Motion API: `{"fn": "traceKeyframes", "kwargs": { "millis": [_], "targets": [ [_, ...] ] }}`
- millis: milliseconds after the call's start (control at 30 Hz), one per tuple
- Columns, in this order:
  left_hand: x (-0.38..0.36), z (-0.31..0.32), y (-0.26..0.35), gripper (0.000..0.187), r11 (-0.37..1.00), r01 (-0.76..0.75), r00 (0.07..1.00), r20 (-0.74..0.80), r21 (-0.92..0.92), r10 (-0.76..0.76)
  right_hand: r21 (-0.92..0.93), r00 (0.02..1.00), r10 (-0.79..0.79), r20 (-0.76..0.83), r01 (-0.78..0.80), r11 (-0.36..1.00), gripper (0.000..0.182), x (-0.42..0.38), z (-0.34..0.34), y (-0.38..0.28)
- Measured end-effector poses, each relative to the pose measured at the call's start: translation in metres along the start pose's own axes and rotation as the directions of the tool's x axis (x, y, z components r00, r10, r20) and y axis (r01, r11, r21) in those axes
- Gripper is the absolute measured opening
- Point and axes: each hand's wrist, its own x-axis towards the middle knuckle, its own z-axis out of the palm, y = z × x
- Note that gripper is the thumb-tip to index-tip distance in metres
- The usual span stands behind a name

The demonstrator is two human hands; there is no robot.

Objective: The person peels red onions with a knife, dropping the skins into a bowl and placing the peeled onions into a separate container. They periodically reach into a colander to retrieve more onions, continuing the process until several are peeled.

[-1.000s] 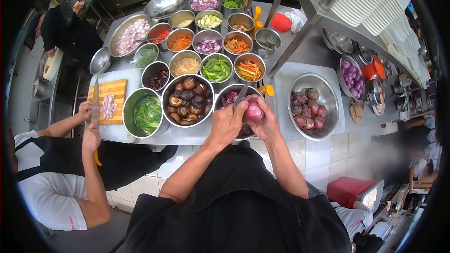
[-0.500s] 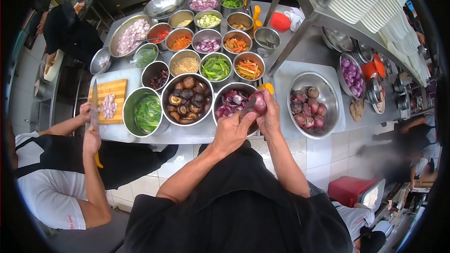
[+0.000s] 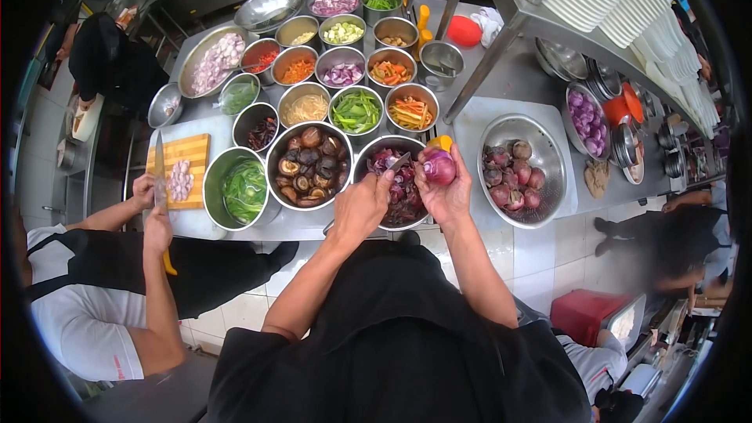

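My left hand is closed round a small knife, its blade pointing up and right over a steel pot of purple onion peelings. In my right hand is a red onion, held by the fingers above the pot's right side, a little apart from the blade. Left of this pot stands a larger one with brown mushrooms. A perforated steel bowl of unpeeled onions lies to the right on a white board.
On the left a co-worker's hands hold a large knife beside a wooden board with chopped pieces. Pots of cut vegetables fill the table's middle. A metal shelf post rises behind the onion bowl.
My left hand has moved left and down with the knife, away from the onion. My right hand has turned, and the onion now shows a brighter purple surface.
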Motion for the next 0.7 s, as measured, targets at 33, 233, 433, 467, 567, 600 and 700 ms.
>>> {"fn": "traceKeyframes", "kwargs": {
  "millis": [33,233,433,467,567,600,700],
  "targets": [
    [0.000,0.001,-0.001,0.045,1.000,-0.009,1.000,0.002,0.018,0.009,-0.001,1.000,0.001,0.000,-0.001,1.000,0.043,0.000,0.001,0.000],
    [0.003,-0.005,-0.004,0.042,0.996,-0.067,0.997,0.025,-0.054,0.069,-0.044,0.993,0.022,0.119,-0.017,0.999,0.040,0.002,-0.001,0.003],
    [0.002,0.002,-0.004,0.048,0.911,-0.044,0.981,0.155,-0.411,0.118,-0.170,0.996,-0.043,0.075,0.055,0.984,0.035,-0.003,0.014,0.010],
    [0.001,0.000,-0.001,0.048,0.909,-0.042,0.973,0.188,-0.415,0.131,-0.193,0.995,-0.060,0.074,0.073,0.978,0.033,-0.003,0.017,0.012],
    [0.000,-0.003,0.006,0.046,0.921,-0.062,0.973,0.180,-0.386,0.141,-0.231,0.992,-0.076,0.102,0.098,0.968,0.030,-0.006,0.020,0.014],
    [0.000,-0.003,0.007,0.046,0.920,-0.062,0.973,0.181,-0.386,0.142,-0.245,0.989,-0.074,0.132,0.105,0.964,0.029,-0.006,0.021,0.014],
    [0.000,-0.003,0.010,0.046,0.914,-0.086,0.976,0.148,-0.396,0.157,-0.267,0.984,-0.102,0.148,0.140,0.953,0.029,-0.004,0.020,0.014]
  ]
}}
